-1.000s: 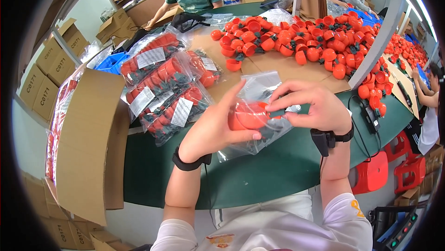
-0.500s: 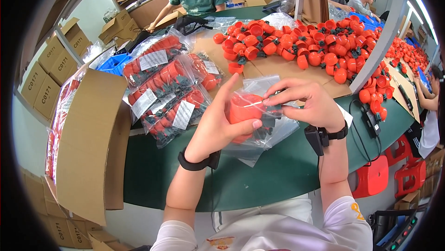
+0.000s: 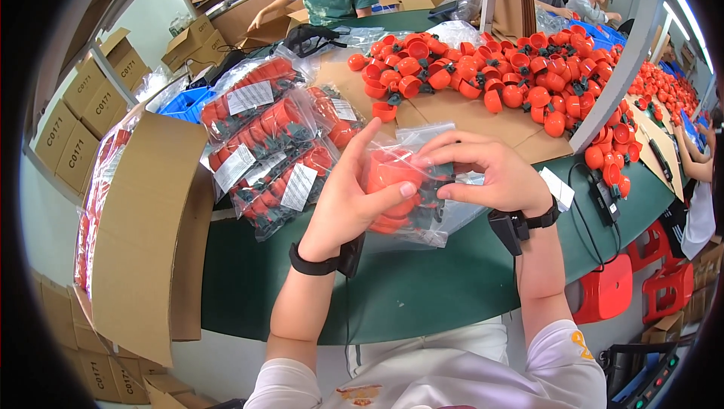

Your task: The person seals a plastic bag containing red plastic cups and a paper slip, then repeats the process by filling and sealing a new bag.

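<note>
Clear bag [image 3: 422,205] of orange caps, both hands' grip unchanged

You wear a white short-sleeved shirt with a small orange-and-yellow print at six o'clock on the chest and a yellow mark on the right sleeve. Your left hand [image 3: 354,198] and right hand [image 3: 494,175] are bare. Each wrist carries a black strap with a boxy black device, the right one trailing a thin cable.
</note>
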`<state>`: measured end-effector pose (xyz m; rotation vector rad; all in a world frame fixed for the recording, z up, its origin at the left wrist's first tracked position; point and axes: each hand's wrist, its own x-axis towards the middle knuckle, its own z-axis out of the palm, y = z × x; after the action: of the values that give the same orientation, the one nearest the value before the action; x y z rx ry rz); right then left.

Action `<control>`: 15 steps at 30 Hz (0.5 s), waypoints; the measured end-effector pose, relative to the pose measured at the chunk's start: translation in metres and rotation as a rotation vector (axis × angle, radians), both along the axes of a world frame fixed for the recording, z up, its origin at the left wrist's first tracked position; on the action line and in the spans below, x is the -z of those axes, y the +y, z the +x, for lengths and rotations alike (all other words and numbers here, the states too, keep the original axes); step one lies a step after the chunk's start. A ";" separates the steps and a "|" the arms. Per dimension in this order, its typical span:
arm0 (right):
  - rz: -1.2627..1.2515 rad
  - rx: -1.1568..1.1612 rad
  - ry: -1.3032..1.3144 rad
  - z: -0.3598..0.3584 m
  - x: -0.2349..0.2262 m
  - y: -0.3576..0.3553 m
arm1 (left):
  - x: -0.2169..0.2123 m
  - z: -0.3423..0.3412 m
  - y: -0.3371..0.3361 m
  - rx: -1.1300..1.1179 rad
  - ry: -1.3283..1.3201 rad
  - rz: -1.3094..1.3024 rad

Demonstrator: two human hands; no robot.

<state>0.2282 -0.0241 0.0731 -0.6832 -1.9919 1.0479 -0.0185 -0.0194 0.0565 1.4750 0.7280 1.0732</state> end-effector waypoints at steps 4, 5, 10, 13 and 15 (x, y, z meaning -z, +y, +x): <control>0.215 -0.006 -0.068 0.003 0.004 0.004 | -0.001 0.002 -0.002 0.020 -0.006 0.026; 0.256 -0.011 -0.073 0.003 0.004 0.003 | 0.000 0.002 -0.002 0.007 0.050 0.074; 0.364 0.027 -0.127 -0.002 -0.006 -0.008 | 0.003 0.001 0.000 0.077 -0.044 -0.011; 0.248 0.162 -0.078 -0.001 -0.014 -0.017 | 0.001 0.001 0.001 0.067 -0.067 -0.023; 0.176 0.193 -0.030 0.005 -0.010 -0.014 | 0.003 -0.001 0.004 0.045 -0.035 0.015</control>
<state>0.2329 -0.0384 0.0834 -0.7812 -1.9711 0.7427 -0.0192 -0.0156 0.0539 1.4755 0.6607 1.0701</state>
